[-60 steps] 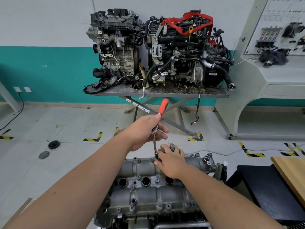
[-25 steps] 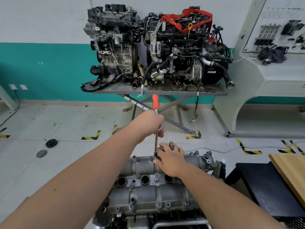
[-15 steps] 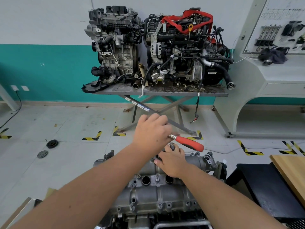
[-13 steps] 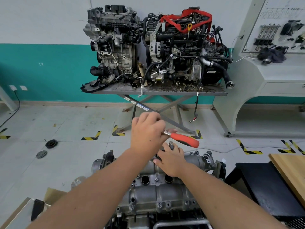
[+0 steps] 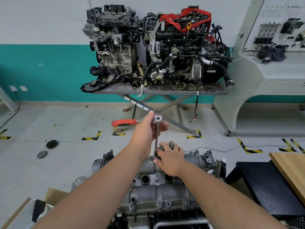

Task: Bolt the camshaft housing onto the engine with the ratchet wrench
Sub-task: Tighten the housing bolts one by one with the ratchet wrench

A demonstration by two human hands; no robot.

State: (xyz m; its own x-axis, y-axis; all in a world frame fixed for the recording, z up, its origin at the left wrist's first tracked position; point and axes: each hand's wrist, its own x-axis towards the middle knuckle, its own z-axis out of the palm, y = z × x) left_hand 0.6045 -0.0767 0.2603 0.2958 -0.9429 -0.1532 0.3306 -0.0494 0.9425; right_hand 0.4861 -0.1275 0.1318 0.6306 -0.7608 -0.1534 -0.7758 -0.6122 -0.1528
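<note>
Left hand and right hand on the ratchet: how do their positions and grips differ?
The left hand is raised, gripping the red-handled steel ratchet wrench near its head; the right hand sits low on the grey cast-metal camshaft housing, fingers steadying the extension's lower end. The left hand's back faces sideways, while the right hand's faces up. Both touch the same tool.

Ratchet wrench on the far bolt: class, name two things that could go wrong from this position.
1. The ratchet wrench sits atop a long, thin extension; a sideways pull by the left hand could tilt the socket off the bolt.
2. The right hand grips the socket end on the camshaft housing; a slip could pinch its fingers.
</note>
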